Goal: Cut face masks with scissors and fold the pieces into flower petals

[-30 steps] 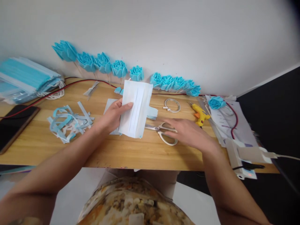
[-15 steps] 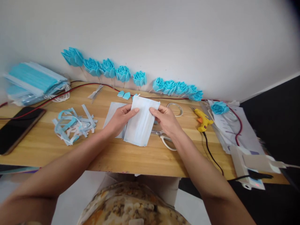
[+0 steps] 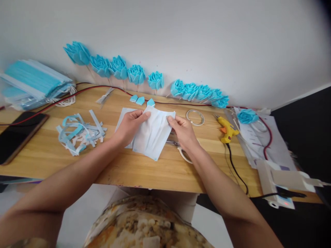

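Note:
Between my two hands a pale pleated face mask sheet (image 3: 152,134) is stretched out, its ear loops not visible. My left hand (image 3: 131,125) pinches its upper left edge with the thumb on top. On the upper right corner my right hand (image 3: 182,129) has a similar pinch. Another pale sheet (image 3: 123,117) lies on the table, partly covered by my left hand and the held mask. White-handled scissors (image 3: 184,155) rest half hidden under my right hand. Just beyond the mask are a few small blue cut pieces (image 3: 140,100).
Blue flowers (image 3: 136,74) on sticks lean along the wall. To the left are cut strips (image 3: 80,132), a phone (image 3: 20,134) and a stack of masks (image 3: 36,81). On the right lie a tape roll (image 3: 195,117), a yellow glue gun (image 3: 226,130), papers (image 3: 274,137) and a power strip (image 3: 269,179).
The mask has been spread wider, its pleats loosening, and its right hand corner has tilted. My hands have moved slightly apart. The view has shifted a little.

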{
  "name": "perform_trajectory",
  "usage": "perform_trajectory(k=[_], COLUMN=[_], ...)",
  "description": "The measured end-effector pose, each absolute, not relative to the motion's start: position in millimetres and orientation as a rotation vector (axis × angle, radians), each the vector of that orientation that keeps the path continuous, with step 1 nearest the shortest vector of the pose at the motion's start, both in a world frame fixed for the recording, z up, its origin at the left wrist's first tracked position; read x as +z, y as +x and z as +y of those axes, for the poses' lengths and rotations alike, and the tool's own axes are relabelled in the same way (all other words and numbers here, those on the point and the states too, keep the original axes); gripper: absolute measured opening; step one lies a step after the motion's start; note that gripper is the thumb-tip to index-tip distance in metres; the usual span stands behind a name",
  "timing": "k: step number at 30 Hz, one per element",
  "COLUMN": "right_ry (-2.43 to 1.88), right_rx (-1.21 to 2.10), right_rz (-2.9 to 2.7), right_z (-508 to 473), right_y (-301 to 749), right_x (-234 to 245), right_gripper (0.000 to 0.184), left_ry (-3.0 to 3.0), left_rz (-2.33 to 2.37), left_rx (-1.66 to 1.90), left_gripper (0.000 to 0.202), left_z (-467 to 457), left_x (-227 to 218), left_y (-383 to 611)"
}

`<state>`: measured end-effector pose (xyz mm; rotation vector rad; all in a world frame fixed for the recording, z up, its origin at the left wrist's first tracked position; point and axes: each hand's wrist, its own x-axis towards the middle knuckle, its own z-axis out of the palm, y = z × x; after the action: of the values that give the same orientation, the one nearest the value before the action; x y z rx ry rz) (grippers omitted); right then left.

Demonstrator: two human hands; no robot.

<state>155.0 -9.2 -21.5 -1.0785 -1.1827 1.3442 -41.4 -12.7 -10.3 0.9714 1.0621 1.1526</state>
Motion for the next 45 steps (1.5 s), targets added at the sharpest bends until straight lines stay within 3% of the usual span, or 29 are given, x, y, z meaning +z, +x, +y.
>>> perform_trajectory(k=[9,15,24,33,38,45], right_ry=[-0.97,-1.009,-1.043,-1.057,-1.082,-1.097], right_rx=[1.723,1.575,1.415,1.65,1.492,1.296], right_rz=[-1.257,-1.215,-1.118,-1.284,-1.177,-1.203], right_z=[-19.0,-17.0,-11.9,-19.5,-16.7,-11.4], right_y=[151.5,151.7,153.4,150.6,150.7,156.0], right_x=[-19.0,-20.4,-14.9,-14.9,-15.9,-12.0], right_gripper=[0.039,0.035,0.034,0.036,0.039,0.037], left_ry=[0.913,0.895,0.918,0.904,1.016,1.303], left_rz=[0.982,0.879,1.003,0.955,0.846,0.934], left_rx=[1.211,1.057,1.139,1.21,1.165,1.115], left_gripper=[0.041,0.054,0.034,0.042,0.044,0.027], left_z=[-14.3,-15.5,-9.9,-10.0,-11.7,-12.4], left_x=[-9.1,-11.9,-13.6,-14.9,-12.4,-11.9], left_y=[-38.5,-38.1,-42.5,-40.3,-40.5,-40.3])
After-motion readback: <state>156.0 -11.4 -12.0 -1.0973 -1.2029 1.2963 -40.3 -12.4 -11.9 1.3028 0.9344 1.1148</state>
